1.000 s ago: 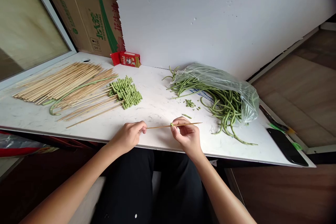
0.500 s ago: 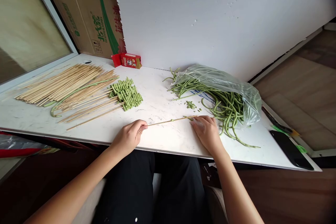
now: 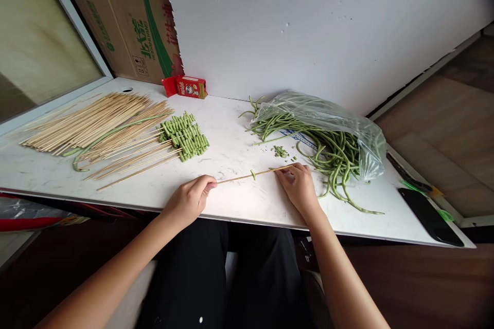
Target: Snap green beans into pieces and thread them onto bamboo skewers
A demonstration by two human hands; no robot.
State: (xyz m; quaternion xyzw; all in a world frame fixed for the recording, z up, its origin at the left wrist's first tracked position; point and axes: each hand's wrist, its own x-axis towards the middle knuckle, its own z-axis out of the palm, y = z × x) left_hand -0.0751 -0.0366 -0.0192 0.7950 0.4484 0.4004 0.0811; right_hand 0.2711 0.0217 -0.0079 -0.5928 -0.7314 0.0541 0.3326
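Note:
My left hand [image 3: 190,198] is closed on the near end of a thin bamboo skewer [image 3: 235,178] that points right over the white table [image 3: 231,200]. One small green bean piece [image 3: 253,174] is threaded on the skewer. My right hand [image 3: 296,185] rests on the table at the skewer's tip, fingers curled around a short green bean piece [image 3: 278,168]. Whether it grips the piece I cannot tell. Just beyond lies a small heap of bean bits [image 3: 279,151].
A pile of bare skewers [image 3: 88,126] and finished bean skewers [image 3: 186,135] lie at the left. A clear plastic bag of long beans [image 3: 320,136] sits at the right, with a black phone [image 3: 430,209] near the right edge. A red carton [image 3: 186,86] and cardboard box [image 3: 127,20] stand behind.
My right hand left the bean piece on the skewer and reached right to the table by the loose bean pieces. The skewer's tip swung slightly away from me. My left hand stayed put.

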